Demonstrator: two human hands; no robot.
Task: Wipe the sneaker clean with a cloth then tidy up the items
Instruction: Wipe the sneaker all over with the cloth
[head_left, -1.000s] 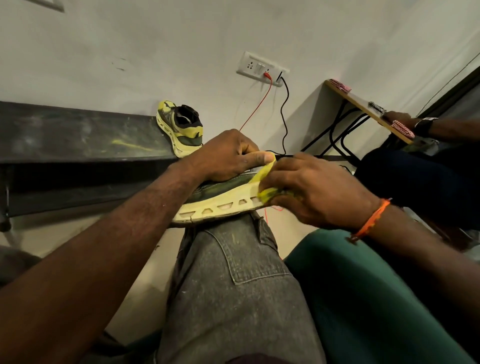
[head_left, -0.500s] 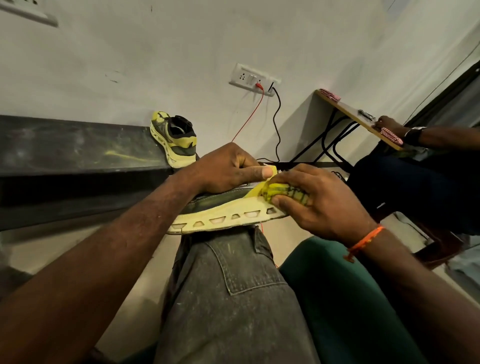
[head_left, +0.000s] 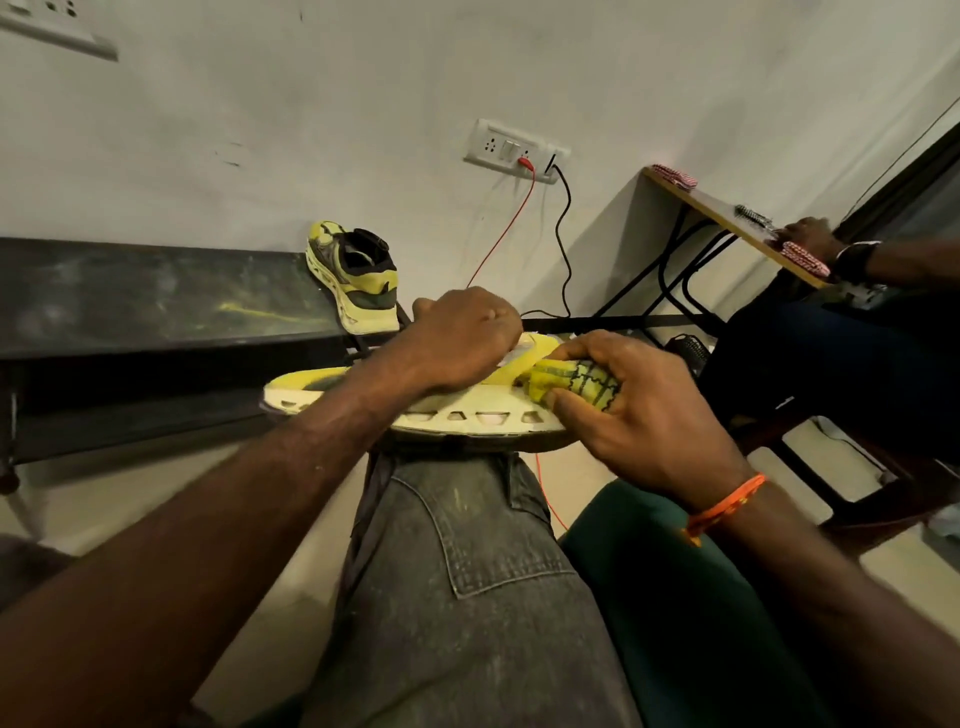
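A yellow sneaker (head_left: 415, 410) lies on its side across the person's knee, on the grey jeans (head_left: 467, 571), its pale sole facing the camera. The left hand (head_left: 462, 338) is closed over the upper, pinning the sneaker down. The right hand (head_left: 634, 410) grips a bunched yellow cloth (head_left: 571, 382) with dark lines, pressing it against the toe end just above the sole. A second sneaker (head_left: 358, 275) stands upright on the dark bench (head_left: 156, 296) by the wall, well apart from the hands.

Dark bench (head_left: 156, 301) lies open left of the second sneaker (head_left: 358, 280); cables (head_left: 563, 234) hang right.
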